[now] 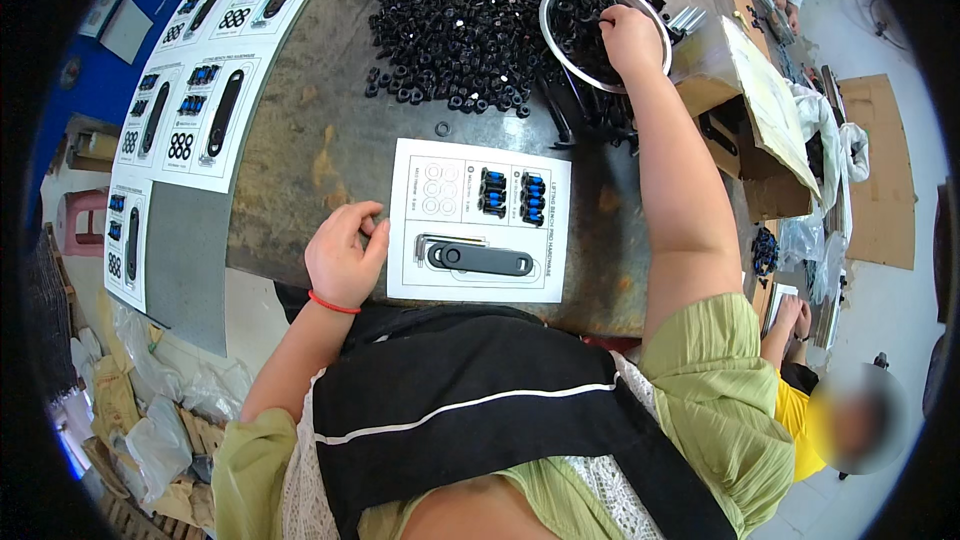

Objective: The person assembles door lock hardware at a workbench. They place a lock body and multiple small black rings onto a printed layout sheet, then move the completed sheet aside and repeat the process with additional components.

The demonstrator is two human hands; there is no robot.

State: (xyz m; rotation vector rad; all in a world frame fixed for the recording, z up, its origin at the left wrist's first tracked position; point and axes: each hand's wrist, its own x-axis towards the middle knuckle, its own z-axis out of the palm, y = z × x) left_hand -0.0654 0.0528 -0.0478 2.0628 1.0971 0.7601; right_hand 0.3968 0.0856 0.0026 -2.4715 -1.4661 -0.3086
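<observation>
Right hand point(634, 40) reaches into the far metal bowl point(545, 32), its grip impossible to tell; left hand point(343, 258), thumb and forefinger slightly apart, lies just left of the near printed sheet point(480, 292).

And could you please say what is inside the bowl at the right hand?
Small black parts show in the bowl; the right hand hides anything beneath it.

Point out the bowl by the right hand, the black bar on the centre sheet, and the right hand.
Bowl point(546, 32): head view, left rim.
Black bar point(488, 260): head view, middle of top face.
Right hand point(632, 40): head view, back of hand.
</observation>
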